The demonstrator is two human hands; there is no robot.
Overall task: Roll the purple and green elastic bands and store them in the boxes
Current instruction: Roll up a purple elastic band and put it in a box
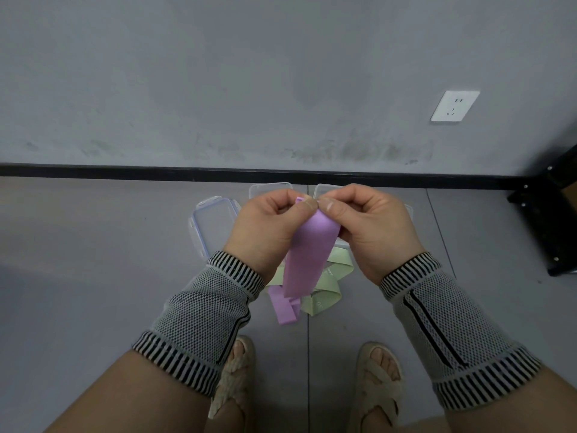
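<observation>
At the centre of the frame the top end of the purple elastic band (307,257) is pinched between the thumbs and curled fingers of both hands, the left hand (268,226) on its left edge and the right hand (368,228) on its right edge, the thumbs almost touching. From the pinch the band hangs down as a flat strip, and its lower end is folded on the grey floor (93,245) just below the hands. The green elastic band (331,289) is seen lying loosely on the floor beside and partly under the purple one, to the lower right of the hanging strip. Clear plastic boxes are set on the floor behind the hands: one box (212,223) lies to the left of the left hand, and two more are largely hidden behind the knuckles, so whether they hold anything cannot be told. Both forearms are covered by patterned knit sleeves (203,310). Sandalled feet (377,379) are visible at the bottom of the frame. A white wall socket (454,106) is mounted at the upper right.
</observation>
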